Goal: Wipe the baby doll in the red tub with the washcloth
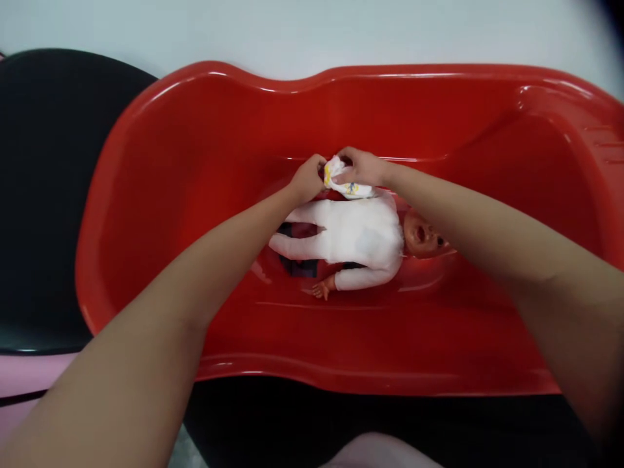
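Note:
A doll (pixel 361 227) in a white bodysuit lies on its back in a red baby bathtub (pixel 160 214), its head to the right. White printed baby clothing (pixel 358 188) with yellow trim lies along the doll's far arm, whose hand is hidden. My left hand (pixel 309 177) is closed at the yellow-trimmed end; its fingertips are partly hidden. My right hand (pixel 363 166) pinches the clothing from above, just right of the left hand. The doll's near hand (pixel 322 289) is bare, palm and fingers showing. My right forearm covers part of the doll's head.
Black seats or cushions (pixel 43 195) stand to the left and below the tub. A white wall or surface (pixel 312 32) runs behind it. The tub's raised rim surrounds the doll. Dark patches show beneath the doll's legs.

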A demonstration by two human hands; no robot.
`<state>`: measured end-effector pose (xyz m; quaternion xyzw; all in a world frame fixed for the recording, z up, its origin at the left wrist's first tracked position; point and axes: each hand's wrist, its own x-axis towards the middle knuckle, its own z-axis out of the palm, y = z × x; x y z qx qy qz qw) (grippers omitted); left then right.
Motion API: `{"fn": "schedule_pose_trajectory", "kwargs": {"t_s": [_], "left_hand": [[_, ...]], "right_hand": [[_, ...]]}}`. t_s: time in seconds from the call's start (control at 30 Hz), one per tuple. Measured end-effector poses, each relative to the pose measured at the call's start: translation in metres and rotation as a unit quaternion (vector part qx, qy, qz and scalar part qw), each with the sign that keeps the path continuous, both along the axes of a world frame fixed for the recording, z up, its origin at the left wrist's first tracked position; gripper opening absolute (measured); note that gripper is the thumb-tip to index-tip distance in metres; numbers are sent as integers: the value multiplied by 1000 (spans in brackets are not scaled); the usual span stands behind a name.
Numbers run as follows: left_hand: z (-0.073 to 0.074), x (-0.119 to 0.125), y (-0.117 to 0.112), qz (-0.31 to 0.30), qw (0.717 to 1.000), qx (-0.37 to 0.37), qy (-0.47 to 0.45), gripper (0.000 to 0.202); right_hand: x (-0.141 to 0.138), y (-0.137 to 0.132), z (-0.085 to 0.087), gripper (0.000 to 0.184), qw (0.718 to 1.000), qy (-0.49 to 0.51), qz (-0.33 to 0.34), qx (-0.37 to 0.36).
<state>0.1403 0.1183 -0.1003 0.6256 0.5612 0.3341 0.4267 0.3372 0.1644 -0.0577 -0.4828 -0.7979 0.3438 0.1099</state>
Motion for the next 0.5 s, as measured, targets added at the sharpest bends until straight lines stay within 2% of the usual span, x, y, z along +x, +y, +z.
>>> {"fn": "schedule_pose_trajectory", "kwargs": {"t_s": [0.07, 0.13, 0.27, 0.33, 0.4, 0.5], "left_hand": [[-2, 1, -1, -8, 995, -35, -90, 35], [0, -1, -1, -16, 981, -101, -167, 29], [11, -6, 0, 5, 933, -251, -257, 15], [15, -6, -1, 30, 922, -268, -277, 14], [16, -4, -3, 52, 922, -253, -288, 18], [17, -1, -6, 56, 924, -240, -294, 20]], "right_hand": [[0, -3, -4, 58, 999, -26, 9, -43], [-2, -7, -8, 52, 996, -37, 22, -73], [-10, -11, -11, 50, 996, -59, 43, -47], [-15, -11, -14, 47, 996, -81, 40, -15], [-17, -11, -16, 41, 995, -93, 39, 4], [-14, -11, -18, 38, 997, -69, 46, 8]]}}
